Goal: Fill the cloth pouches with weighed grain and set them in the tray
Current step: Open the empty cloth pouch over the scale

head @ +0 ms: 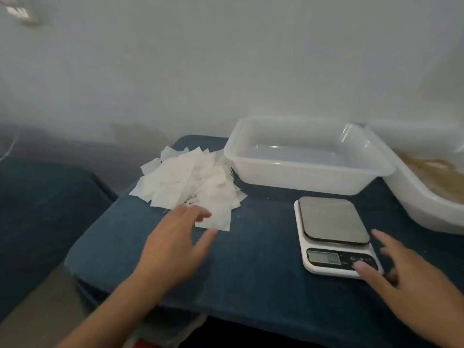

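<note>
A loose heap of white cloth pouches (193,182) lies at the back left of the blue-covered table (251,259). My left hand (175,242) hovers just in front of the heap with fingers spread, its fingertips at the nearest pouch, holding nothing. A small white kitchen scale (334,234) with a grey platform stands to the right. My right hand (411,280) is spread beside it, the thumb on the scale's button panel. Behind the scale stands a translucent white tray (308,182) with nothing in it. A white tub (426,209) at the far right holds brown grain (437,172).
A pale wall rises right behind the table. A dark blue cushioned surface (45,209) lies to the left, lower than the table. The table's front edge runs close to my forearms.
</note>
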`<state>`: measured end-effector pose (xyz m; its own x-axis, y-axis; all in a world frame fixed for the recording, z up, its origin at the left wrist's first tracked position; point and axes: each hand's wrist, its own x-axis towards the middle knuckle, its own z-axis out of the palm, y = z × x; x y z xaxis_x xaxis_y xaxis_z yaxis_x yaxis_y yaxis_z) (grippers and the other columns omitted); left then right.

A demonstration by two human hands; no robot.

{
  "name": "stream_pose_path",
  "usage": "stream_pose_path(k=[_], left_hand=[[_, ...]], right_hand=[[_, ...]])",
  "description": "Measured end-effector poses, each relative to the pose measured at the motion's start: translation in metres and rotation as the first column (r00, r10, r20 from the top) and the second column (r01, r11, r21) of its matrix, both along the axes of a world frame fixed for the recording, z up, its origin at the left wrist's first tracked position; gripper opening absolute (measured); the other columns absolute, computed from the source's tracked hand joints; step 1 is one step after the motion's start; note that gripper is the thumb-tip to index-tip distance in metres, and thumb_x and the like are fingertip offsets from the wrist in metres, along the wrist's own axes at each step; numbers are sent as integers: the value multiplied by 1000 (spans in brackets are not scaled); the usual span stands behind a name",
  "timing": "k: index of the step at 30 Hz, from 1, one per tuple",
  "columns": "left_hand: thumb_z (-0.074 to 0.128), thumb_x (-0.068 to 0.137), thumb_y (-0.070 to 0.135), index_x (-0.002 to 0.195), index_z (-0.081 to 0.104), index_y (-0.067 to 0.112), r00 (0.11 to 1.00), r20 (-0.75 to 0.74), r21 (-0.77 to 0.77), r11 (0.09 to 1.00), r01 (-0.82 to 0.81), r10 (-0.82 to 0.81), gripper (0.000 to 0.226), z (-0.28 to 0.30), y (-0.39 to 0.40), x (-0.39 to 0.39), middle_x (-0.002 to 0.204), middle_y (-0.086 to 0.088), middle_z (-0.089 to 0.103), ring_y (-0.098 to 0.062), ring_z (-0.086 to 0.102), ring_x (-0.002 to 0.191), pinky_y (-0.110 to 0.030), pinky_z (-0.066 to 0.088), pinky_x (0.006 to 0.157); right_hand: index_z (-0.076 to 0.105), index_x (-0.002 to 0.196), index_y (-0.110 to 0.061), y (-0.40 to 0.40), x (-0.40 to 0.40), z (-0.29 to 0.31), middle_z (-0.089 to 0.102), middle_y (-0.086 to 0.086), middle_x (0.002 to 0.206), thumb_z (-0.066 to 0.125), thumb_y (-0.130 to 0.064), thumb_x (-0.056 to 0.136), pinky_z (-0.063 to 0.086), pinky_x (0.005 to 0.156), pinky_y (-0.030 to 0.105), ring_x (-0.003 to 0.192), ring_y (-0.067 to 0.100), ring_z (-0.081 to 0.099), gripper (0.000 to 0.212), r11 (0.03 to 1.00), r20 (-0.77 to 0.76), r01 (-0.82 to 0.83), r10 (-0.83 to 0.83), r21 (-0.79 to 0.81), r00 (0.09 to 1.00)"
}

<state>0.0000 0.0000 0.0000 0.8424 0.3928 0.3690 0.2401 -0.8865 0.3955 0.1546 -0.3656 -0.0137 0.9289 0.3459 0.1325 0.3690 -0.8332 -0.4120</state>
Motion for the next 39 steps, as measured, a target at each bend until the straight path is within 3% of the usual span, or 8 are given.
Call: stream_pose_path(k=[5,8,11,16,21,28,34,39], left_hand=[[53,98,55,132,47,28,968,-133,-194,952,-238,215,44,-17,18,71,129,-4,55,-25,60,113,-41,50,90],[56,97,53,131,47,24,960,-142,-254,928,-272,243,46,-32,30,83,122,-6,60,-28,61,111,-38,44,84],[62,95,46,121,52,28,963,-94,-321,908,-271,254,33,-32,33,83,94,5,66,-22,65,98,-33,41,76],[63,94,45,97,60,33,956,65,-304,918,-253,285,13,-17,21,71,79,15,63,-3,59,76,-24,38,61],[72,92,33,83,59,39,884,466,-264,960,91,44,17,21,-23,69,89,16,61,-7,61,83,-17,44,63],[68,92,36,86,61,33,828,516,-487,720,494,-220,10,43,-83,149,82,15,67,0,63,76,-11,46,69],[78,91,20,92,66,36,793,579,-551,626,551,-188,20,24,-100,197,93,8,75,-13,75,91,-27,60,78],[80,80,27,91,67,37,827,560,-672,552,493,-57,20,2,-97,196,90,3,79,-14,78,85,-19,59,67]], right_hand=[[34,153,-36,32,-3,-1,56,-2,145,49,-62,96,45,95,35,126,22,57,65,999,-79,36,-34,34,996],[41,149,-38,31,-3,-5,63,-8,132,49,-62,94,42,86,30,105,13,62,60,991,-92,55,-44,126,995],[47,143,-39,30,-5,-8,64,-17,116,51,-59,94,41,77,23,88,-2,61,53,986,-71,27,-15,167,997],[46,146,-42,21,1,-3,61,-20,117,49,-60,94,47,78,22,79,-2,65,54,979,-58,35,-24,201,998],[52,136,-46,23,16,12,53,-26,102,56,-54,94,43,63,17,84,-5,60,43,966,176,-19,-28,257,984],[62,119,-31,62,58,46,64,-18,97,64,-40,92,51,58,17,66,12,64,29,722,433,-400,153,564,888],[67,118,-15,83,98,41,64,-10,107,66,-34,94,51,56,20,63,10,61,31,710,527,-453,134,539,839],[70,115,-16,86,107,20,62,-11,104,67,-28,95,48,59,14,60,8,57,24,737,531,-436,123,517,838]])
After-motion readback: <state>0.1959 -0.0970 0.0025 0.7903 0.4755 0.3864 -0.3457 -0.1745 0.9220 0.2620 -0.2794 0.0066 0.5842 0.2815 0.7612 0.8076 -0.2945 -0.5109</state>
